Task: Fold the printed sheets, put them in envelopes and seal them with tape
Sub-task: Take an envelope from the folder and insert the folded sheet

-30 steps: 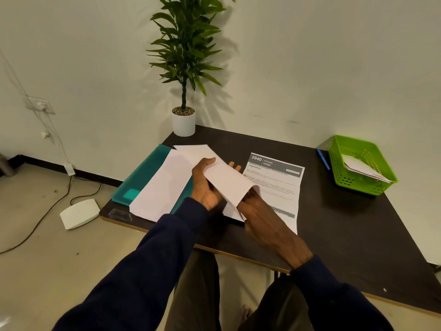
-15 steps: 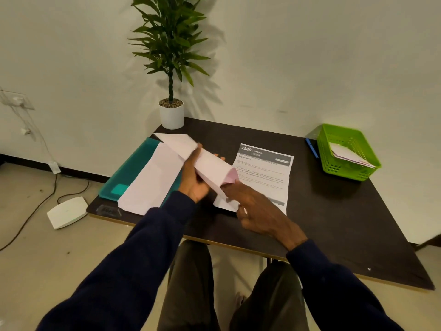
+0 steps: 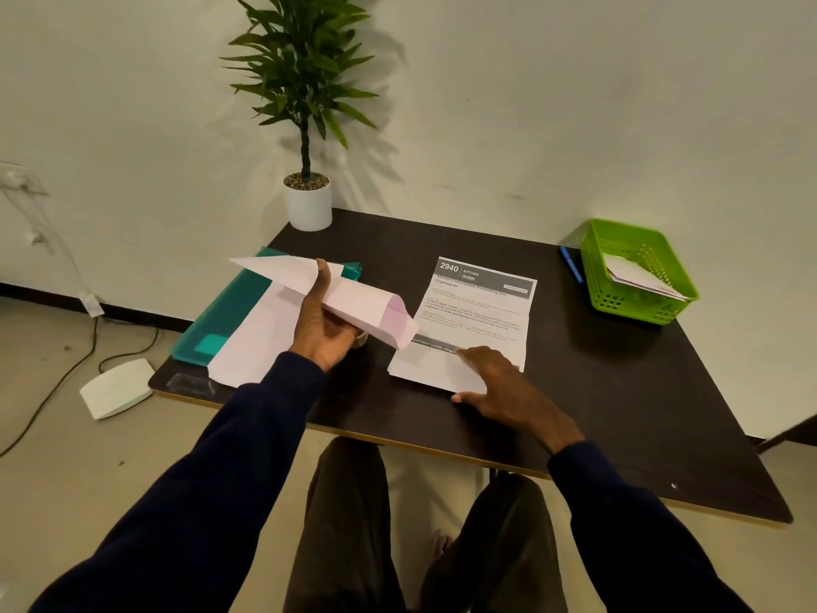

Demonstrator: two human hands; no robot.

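My left hand (image 3: 322,329) grips a long white envelope (image 3: 353,298) and holds it lifted above the dark table (image 3: 619,391), its open mouth facing right. A printed sheet (image 3: 482,307) headed "2940 KITCHEN" lies flat in the middle of the table. My right hand (image 3: 499,387) rests on the sheet's near edge, with the fingers laid on the paper and the thumb at its near corner. More white envelopes (image 3: 247,342) lie on a teal folder (image 3: 221,311) at the left.
A green basket (image 3: 636,276) holding envelopes stands at the back right, a blue pen (image 3: 570,263) beside it. A potted plant (image 3: 307,205) stands at the table's back left corner. A white device (image 3: 117,387) and cables lie on the floor at left.
My right hand has left the envelope's mouth and dropped onto the near edge of the printed sheet. My left hand has lifted the envelope and tilted it more level.
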